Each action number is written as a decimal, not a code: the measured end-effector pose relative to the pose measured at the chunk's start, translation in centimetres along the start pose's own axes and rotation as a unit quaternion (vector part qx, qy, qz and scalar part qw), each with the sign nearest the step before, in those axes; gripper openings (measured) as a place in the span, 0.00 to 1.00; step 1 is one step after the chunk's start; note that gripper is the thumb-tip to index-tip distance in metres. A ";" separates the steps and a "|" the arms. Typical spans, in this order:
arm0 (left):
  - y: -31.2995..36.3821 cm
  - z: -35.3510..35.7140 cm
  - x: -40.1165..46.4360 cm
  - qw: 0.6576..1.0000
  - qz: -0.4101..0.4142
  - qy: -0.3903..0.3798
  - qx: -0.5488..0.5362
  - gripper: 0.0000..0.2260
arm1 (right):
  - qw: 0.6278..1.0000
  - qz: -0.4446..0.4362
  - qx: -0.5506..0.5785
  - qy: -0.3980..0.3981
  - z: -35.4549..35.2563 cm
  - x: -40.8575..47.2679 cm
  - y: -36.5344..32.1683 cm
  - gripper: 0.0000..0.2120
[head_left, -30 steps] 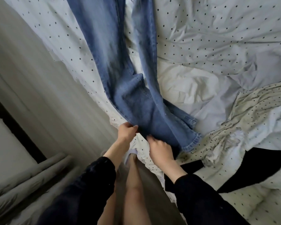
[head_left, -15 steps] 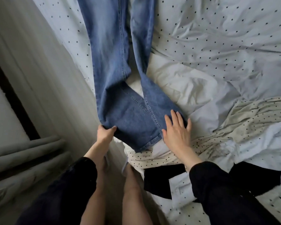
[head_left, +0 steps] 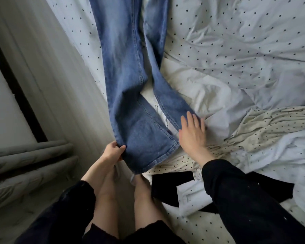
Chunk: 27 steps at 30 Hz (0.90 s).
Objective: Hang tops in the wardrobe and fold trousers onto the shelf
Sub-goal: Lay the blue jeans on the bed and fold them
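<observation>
A pair of blue jeans [head_left: 128,81] lies lengthwise on the bed, legs running toward me and crossing near the hems. My left hand [head_left: 113,153] pinches the left edge of the near hem at the bed's edge. My right hand [head_left: 192,134] lies flat with straight fingers, pressing the hem end of the other leg onto the duvet. A black garment [head_left: 167,187] lies on the bed near my right forearm. A cream dotted garment [head_left: 264,129] lies crumpled to the right.
The bed is covered by a rumpled white duvet with black dots [head_left: 236,50]. A pale curtain [head_left: 48,85] hangs along the bed's left side. Grey radiator pipes [head_left: 25,155] run low on the left. My bare legs [head_left: 123,199] stand against the bed.
The jeans legs have been spread flatter, and my right hand went from gripping the hem to lying flat on the right leg. My left hand stays on the left hem edge.
</observation>
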<state>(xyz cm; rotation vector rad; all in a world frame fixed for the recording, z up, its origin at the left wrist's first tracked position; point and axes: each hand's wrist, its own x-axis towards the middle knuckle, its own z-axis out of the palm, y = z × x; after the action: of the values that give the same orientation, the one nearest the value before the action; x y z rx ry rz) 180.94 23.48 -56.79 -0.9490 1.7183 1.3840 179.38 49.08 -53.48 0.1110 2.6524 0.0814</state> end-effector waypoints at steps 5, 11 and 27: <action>-0.5 -3.1 -1.0 0.997 -0.008 -0.068 0.037 0.04 | 0.976 0.002 0.179 -0.123 0.2 0.0 -5.1 0.21; -1.1 -4.9 -1.3 0.996 -0.024 -0.073 0.037 0.05 | 0.924 0.101 0.294 -0.224 3.1 -1.1 -7.8 0.18; -2.6 -6.0 -0.8 0.957 -0.005 -0.017 0.290 0.02 | 0.914 0.133 0.333 -0.192 1.5 -5.1 -7.0 0.12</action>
<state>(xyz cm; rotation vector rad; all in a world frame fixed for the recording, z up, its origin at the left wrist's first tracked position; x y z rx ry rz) 183.12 17.27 -56.29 -0.5938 1.9293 0.7974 184.10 41.65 -52.98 0.6402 2.1473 -0.6903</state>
